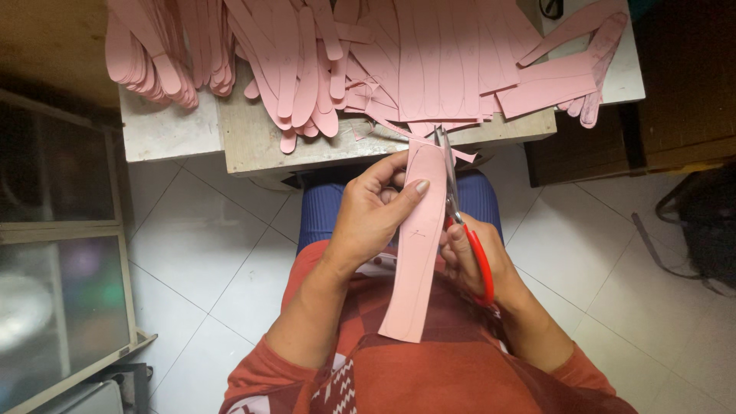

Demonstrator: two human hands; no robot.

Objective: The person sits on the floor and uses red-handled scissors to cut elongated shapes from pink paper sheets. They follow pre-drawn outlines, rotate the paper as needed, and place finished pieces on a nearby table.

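White floor tiles (207, 253) run under a low wooden bench (307, 146), and from my feed I look straight down on it. The far part of the bench is heaped with cut pink pieces (299, 69) and marked pink sheets (445, 61), several of them hanging over the near edge. Below the bench, over the lap, my left hand (372, 215) is closed around a long pink strip (418, 253), thumb laid flat on its face and fingers curled behind it. The strip hangs down towards the orange-red top (452, 368). My right hand (475, 257) is closed through the red handles of the scissors (460, 222). Their blades point up along the right edge of the strip, reaching the bench edge. I cannot tell how far the blades are parted.
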